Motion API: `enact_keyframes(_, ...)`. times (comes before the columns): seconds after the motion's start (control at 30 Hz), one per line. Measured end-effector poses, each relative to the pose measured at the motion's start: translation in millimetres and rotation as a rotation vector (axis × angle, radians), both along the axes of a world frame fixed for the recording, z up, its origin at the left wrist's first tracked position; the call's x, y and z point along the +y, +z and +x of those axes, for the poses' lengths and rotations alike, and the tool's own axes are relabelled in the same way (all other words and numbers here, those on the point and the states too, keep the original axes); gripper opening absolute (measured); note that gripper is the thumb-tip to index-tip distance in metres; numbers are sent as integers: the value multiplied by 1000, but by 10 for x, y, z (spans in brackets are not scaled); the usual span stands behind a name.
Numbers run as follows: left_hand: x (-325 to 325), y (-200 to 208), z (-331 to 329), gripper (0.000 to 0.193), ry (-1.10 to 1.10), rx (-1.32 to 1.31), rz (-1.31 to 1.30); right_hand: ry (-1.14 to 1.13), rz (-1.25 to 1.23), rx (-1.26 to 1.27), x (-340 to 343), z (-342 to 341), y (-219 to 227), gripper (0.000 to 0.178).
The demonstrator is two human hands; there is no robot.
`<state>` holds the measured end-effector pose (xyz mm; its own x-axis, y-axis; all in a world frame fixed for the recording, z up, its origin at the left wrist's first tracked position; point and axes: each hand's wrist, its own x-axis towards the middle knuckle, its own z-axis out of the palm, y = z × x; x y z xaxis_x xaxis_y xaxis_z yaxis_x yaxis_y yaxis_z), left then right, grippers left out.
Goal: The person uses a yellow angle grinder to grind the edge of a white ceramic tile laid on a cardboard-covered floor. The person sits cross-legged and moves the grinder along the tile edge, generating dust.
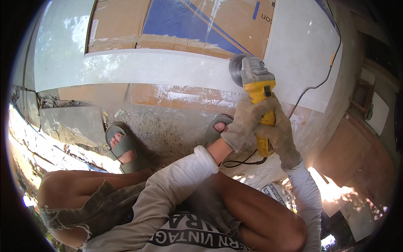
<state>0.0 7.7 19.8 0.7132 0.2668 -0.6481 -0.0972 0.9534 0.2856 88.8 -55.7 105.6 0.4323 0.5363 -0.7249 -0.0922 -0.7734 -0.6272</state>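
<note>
A yellow and grey angle grinder [259, 86] is gripped by both of my gloved hands. My left hand [244, 119], in a dusty tan work glove, closes around the middle of its body from the left side. My right hand [282, 136], gloved alike, wraps the rear handle from the right. The grinder's round disc [236, 70] looks smeared, as if spinning. It is over the white panel [168, 65], close to the lower right corner of the rectangular opening; whether it touches the surface I cannot tell.
Dusty brown and blue cardboard [184, 29] shows through the panel's opening. A black cord [312, 87] crosses the panel's right side. My sandalled feet [124, 145] rest on rough concrete [161, 128]. A brown board [342, 147] lies at the right, and a printed bag [279, 195] by my knee.
</note>
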Motion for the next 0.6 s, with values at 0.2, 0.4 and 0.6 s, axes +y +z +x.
enact_keyframes(0.2,-44,-51,33,37,-63,-12,24,-16,-63,70,-90,62,9,100)
enact_keyframes(0.4,-37,57,-81,36,3,-6,59,89,-22,-58,-30,-49,71,100)
enact_keyframes(0.6,189,143,-232,36,122,-13,31,151,86,-33,254,-153,83,101)
